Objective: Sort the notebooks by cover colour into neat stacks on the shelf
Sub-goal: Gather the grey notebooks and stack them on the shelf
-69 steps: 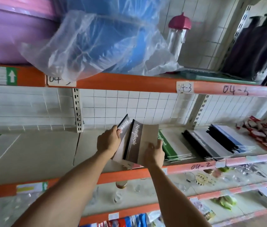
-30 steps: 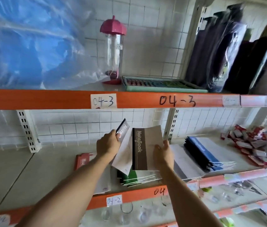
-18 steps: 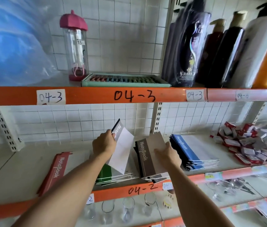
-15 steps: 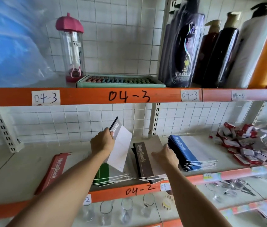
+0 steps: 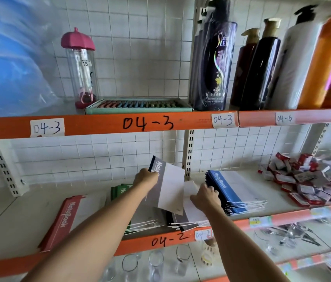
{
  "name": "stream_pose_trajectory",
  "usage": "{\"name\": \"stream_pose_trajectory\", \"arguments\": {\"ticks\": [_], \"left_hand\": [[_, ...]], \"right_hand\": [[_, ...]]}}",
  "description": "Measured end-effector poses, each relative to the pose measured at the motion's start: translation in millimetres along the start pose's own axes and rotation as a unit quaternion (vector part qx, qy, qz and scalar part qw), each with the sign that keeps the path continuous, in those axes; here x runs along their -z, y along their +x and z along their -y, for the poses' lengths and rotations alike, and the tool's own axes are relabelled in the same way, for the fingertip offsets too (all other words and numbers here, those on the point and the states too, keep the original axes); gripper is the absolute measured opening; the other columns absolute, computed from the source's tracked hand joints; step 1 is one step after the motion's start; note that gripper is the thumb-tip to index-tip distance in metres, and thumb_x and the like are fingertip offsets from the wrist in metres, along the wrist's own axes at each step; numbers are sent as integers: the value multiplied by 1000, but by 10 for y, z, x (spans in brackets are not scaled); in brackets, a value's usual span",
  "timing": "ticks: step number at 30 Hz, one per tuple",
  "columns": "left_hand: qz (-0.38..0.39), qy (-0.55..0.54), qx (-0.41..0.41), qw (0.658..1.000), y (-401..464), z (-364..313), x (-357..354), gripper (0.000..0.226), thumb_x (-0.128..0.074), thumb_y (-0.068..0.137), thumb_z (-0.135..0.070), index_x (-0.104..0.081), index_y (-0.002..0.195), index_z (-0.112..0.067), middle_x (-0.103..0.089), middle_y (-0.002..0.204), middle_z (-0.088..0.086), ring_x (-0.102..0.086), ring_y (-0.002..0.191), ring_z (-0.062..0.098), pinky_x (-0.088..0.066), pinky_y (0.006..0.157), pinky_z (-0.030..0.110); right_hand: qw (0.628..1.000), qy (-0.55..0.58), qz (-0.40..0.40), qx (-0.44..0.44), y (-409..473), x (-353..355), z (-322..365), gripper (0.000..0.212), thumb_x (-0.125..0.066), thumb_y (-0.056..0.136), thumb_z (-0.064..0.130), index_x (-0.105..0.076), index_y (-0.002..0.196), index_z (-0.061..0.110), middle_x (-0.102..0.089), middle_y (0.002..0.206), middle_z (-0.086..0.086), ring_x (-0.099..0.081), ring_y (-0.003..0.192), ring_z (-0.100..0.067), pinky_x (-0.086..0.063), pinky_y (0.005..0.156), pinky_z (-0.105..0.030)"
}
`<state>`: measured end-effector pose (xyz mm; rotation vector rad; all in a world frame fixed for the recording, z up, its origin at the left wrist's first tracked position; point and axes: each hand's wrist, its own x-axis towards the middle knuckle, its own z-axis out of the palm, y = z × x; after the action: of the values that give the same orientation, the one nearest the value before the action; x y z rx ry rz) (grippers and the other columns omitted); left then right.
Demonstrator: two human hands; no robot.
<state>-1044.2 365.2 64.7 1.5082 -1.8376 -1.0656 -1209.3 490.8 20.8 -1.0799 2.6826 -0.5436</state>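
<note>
Sorting notebooks on the shelf [image 5: 28, 204] marked 04-2.

The left hand [image 5: 146, 178] grips a grey notebook [image 5: 166, 188] by its spine edge, tilted, long axis toward the wall. The right hand [image 5: 206, 195] rests with loosely bent fingers against the blue stack [image 5: 233, 192], holding nothing, above the brown stack [image 5: 182, 220].

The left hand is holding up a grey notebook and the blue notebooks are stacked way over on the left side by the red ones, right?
Not quite. The left hand does hold the grey notebook, but the head view shows the blue notebooks on the right, beside the right hand.
</note>
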Motion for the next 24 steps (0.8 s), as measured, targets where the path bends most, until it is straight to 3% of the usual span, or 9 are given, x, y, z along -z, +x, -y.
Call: {"name": "stream_pose_trajectory", "arguments": {"ticks": [3, 7, 10, 15, 17, 20, 22, 24], "left_hand": [[69, -35, 14, 997, -47, -60, -274, 28, -58, 84, -12, -63, 110, -6, -69, 95, 10, -67, 80, 21, -55, 75, 31], [66, 148, 0, 987, -114, -28, -539, 33, -62, 84, -17, -59, 116, -9, -66, 114, 11, -65, 102, 29, -53, 78, 31], [49, 355, -68, 931, -171, 51, -654, 31, -61, 91, -38, -62, 114, -17, -68, 111, 3, -66, 100, 23, -50, 78, 30], [42, 460, -152, 874, -199, 213, -774, 57, -34, 100, -56, -55, 129, -12, -65, 122, 8, -59, 113, 27, -47, 93, 38], [37, 476, -180, 860, -227, 242, -735, 53, -33, 101, -53, -54, 127, -12, -65, 117, 10, -59, 110, 28, -48, 90, 40], [27, 430, -195, 881, -222, 316, -574, 35, -40, 102, -38, -52, 125, -14, -66, 110, 9, -62, 100, 28, -49, 82, 38], [21, 406, -203, 891, -138, 402, -370, 31, -43, 101, -22, -49, 130, -13, -62, 117, 10, -59, 105, 27, -49, 89, 39], [21, 397, -228, 889, -29, 509, -113, 39, -47, 101, -22, -44, 138, -14, -56, 131, 9, -53, 117, 26, -46, 98, 41]], "right_hand": [[1000, 15, -6, 15, 22, 66, -64, 50, -58, 90, 37, -46, 131, 12, -52, 131, -13, -48, 121, -33, -47, 96, -42], [999, 25, -10, 45, 13, 111, -122, 48, -61, 87, 41, -51, 125, 14, -56, 127, -10, -49, 117, -31, -47, 95, -41], [998, 20, -8, 64, -2, 100, -140, 53, -62, 87, 45, -50, 131, 16, -54, 130, -8, -47, 119, -28, -45, 96, -39], [997, -10, -9, 81, -44, 25, -91, 57, -60, 88, 46, -50, 136, 17, -53, 135, -9, -45, 123, -28, -44, 100, -40], [996, -29, -11, 88, -66, -8, -35, 57, -60, 89, 46, -49, 136, 16, -52, 135, -10, -44, 124, -29, -42, 101, -41], [994, -37, -18, 102, -114, -83, 131, 60, -59, 89, 49, -47, 137, 15, -50, 138, -11, -43, 127, -31, -40, 104, -42], [993, -37, -18, 115, -159, -144, 319, 62, -59, 88, 48, -44, 139, 16, -48, 140, -10, -42, 129, -30, -39, 106, -41], [990, -32, -13, 140, -192, -213, 547, 60, -59, 88, 47, -43, 138, 17, -48, 140, -8, -44, 127, -28, -39, 105, -40]]}}
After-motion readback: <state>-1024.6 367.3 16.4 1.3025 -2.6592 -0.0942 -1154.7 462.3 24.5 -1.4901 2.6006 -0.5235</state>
